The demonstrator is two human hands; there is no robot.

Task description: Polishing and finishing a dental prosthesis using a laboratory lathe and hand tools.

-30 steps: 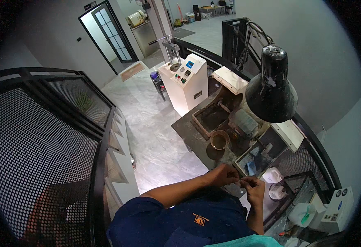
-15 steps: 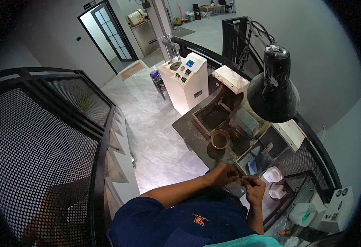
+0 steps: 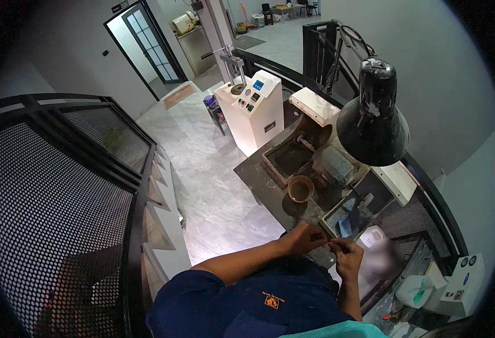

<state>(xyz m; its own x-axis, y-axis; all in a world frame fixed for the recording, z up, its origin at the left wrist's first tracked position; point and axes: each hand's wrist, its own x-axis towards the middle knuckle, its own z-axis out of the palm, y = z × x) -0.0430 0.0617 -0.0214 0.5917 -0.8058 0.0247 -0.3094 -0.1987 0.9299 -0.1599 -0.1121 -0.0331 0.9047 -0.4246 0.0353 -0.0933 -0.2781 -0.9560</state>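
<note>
Bowl point(image 3: 300, 189), brown and round-mouthed, stands on the dark worktable point(image 3: 250, 169), and two bare hands meet on the person's side of it, somewhat to its right. The left hand point(image 3: 304, 238) is nearer the bowl; the right hand point(image 3: 347, 257) is farther from it, fingertips close to those of the left. Thumb and fingers of each hand bend in toward one another, but I cannot tell whether they are fully together or clamped on anything; any small piece at their meeting point, on the near side of the bowl, is too small to make out. Right of the bowl, just past the hands, sits a framed basin point(image 3: 338, 209) with a blue piece point(image 3: 344, 227) at its near end. Directly beyond the bowl is a grimy trough point(image 3: 273, 176), and beyond it to the right a grey motor housing point(image 3: 333, 164). A black lamp point(image 3: 374, 121) hangs higher, up and right of the bowl. Well beyond the bowl rises a white machine point(image 3: 251, 121) with a small blue screen. Far right of the bowl, nearer the person, stands a white jug point(image 3: 414, 291) with a green patch
</note>
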